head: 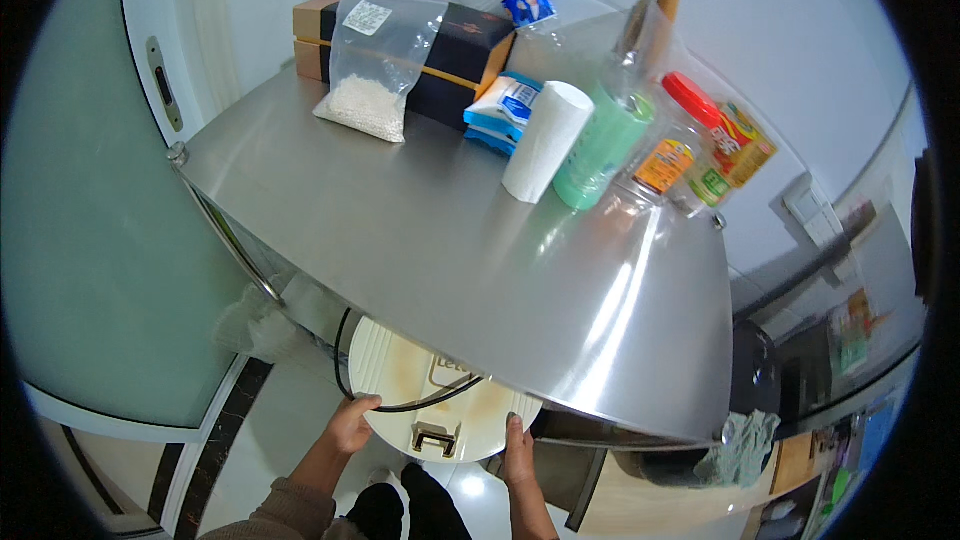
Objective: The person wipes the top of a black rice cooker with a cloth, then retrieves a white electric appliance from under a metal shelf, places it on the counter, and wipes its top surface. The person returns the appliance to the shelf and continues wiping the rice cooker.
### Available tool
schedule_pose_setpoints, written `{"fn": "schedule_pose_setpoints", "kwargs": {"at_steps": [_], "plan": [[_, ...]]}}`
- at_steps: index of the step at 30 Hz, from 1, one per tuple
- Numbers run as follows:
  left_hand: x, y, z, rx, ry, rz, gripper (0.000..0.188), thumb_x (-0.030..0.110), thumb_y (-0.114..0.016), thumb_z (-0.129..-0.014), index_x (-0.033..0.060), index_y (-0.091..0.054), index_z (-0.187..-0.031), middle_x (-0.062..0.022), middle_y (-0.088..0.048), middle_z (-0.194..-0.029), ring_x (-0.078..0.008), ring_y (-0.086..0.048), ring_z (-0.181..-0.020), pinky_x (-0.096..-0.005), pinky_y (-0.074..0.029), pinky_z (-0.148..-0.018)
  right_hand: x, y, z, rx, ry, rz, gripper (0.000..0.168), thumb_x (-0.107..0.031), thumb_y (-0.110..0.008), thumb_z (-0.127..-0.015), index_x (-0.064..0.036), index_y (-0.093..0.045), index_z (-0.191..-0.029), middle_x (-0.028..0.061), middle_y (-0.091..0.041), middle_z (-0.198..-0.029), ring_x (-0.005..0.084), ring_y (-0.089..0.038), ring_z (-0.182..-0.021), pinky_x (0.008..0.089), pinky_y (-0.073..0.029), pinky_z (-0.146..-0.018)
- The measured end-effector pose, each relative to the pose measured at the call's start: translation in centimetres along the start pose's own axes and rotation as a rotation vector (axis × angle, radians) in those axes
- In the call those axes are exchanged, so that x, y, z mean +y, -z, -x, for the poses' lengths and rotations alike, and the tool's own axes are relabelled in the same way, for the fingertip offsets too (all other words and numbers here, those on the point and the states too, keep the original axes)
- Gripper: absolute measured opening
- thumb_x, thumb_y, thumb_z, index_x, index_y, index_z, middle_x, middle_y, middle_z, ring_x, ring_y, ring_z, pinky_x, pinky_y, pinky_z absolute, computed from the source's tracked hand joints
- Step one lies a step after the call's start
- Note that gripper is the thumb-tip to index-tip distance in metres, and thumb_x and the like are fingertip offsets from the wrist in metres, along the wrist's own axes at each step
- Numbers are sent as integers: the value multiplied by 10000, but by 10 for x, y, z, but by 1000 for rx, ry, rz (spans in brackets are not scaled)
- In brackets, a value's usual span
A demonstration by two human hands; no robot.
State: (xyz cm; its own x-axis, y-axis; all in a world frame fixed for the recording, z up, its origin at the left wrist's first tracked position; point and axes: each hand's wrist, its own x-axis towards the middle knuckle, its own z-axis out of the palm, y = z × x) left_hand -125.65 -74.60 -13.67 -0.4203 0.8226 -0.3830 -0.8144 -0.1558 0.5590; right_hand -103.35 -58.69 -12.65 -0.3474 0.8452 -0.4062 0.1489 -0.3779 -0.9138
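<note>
A cream-coloured appliance (397,367) with a rounded, stained top and a dark latch opening sits below the front edge of the steel table (420,217). The table top hides its far part. My left hand (349,426) grips its left rim, thumb on top. On the opposite rim lies my right hand (519,446), its thumb also over the edge. A black power cord (405,409) loops across the appliance and passes close to my left thumb. Raised lettering shows on the top, partly covered by the table edge.
On the table stand a zip bag of white grains (367,105), a dark box (472,45), a paper roll (547,142), a green bottle (600,157) and a red-lidded jar (675,139). A frosted door (97,202) is at left; a cloth (739,450) hangs at right.
</note>
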Motion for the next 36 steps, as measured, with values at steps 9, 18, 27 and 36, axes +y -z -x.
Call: {"fn": "schedule_pose_setpoints", "kwargs": {"at_steps": [9,18,27,36], "plan": [[1,2,87,34,114,-11,378,64,-489,-833,-29,-468,-1198,-143,-561,-1151,-257,-531,-1072,-374,-410,-925,-1,5,96,-19,51,-78,594,-376,-463,-914,79,-351,-1278,159,-479,-1214,224,-480,-1076,325,-386,-919],[-5,3,143,61,152,-75,537,139,-479,-774,-65,-380,-1261,-193,-493,-1229,-302,-489,-1130,-386,-361,-992,-2,18,169,-64,-88,-58,634,-392,-464,-908,65,-285,-1310,151,-475,-1202,212,-483,-1062,320,-409,-895],[-4,-18,183,-33,159,-241,526,160,-431,-793,-70,-376,-1263,-179,-485,-1248,-288,-476,-1143,-380,-345,-1004,15,27,217,-2,-170,-149,637,-405,-473,-902,62,-286,-1292,163,-500,-1151,222,-528,-998,330,-451,-845],[7,17,199,-92,359,-109,550,27,-483,-758,-44,-350,-1287,-136,-490,-1241,-280,-472,-1146,-410,-356,-986,31,9,292,124,-168,-245,654,-405,-479,-895,68,-287,-1303,164,-496,-1167,229,-516,-1017,332,-435,-866]]}}
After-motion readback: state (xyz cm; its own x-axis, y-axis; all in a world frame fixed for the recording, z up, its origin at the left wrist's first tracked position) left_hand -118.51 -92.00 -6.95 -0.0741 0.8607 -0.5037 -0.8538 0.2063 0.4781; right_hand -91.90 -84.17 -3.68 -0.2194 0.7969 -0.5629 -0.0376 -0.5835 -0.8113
